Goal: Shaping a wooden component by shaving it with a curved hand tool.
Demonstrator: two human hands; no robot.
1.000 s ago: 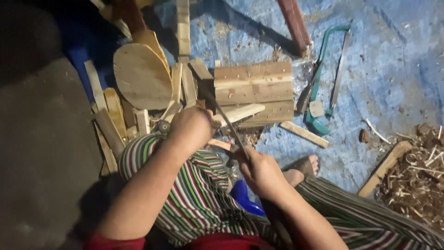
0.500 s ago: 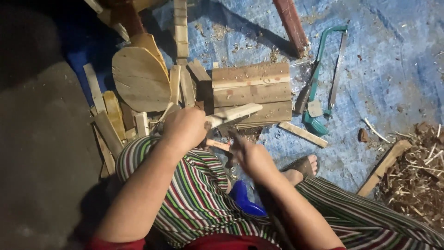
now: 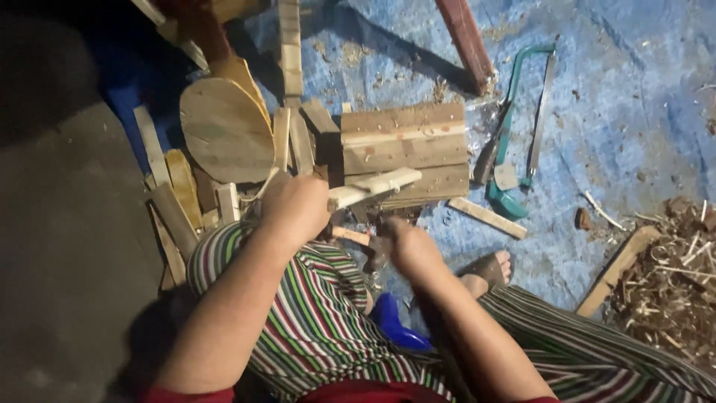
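My left hand [image 3: 294, 209] is closed around a pale wooden stick [image 3: 377, 185], whose free end points right over a block of stacked planks [image 3: 406, 142]. Just below and to the right, my right hand [image 3: 412, 250] is fisted on a dark, blurred hand tool [image 3: 377, 255]; I cannot tell what kind it is. The tool's end lies close under the stick. Both hands work above my knees in striped trousers [image 3: 321, 313].
A teal hacksaw [image 3: 514, 127] lies right of the block on the blue tarp [image 3: 634, 112]. Wooden offcuts and a round board [image 3: 224, 130] are piled at the left. Wood shavings [image 3: 671, 276], a plank [image 3: 615, 272] and my sandalled foot [image 3: 488, 269] are at the right.
My right hand has moved left and up toward the stick, and the tool's dark blade, raised earlier, now sits low beside it. My left hand has barely shifted.
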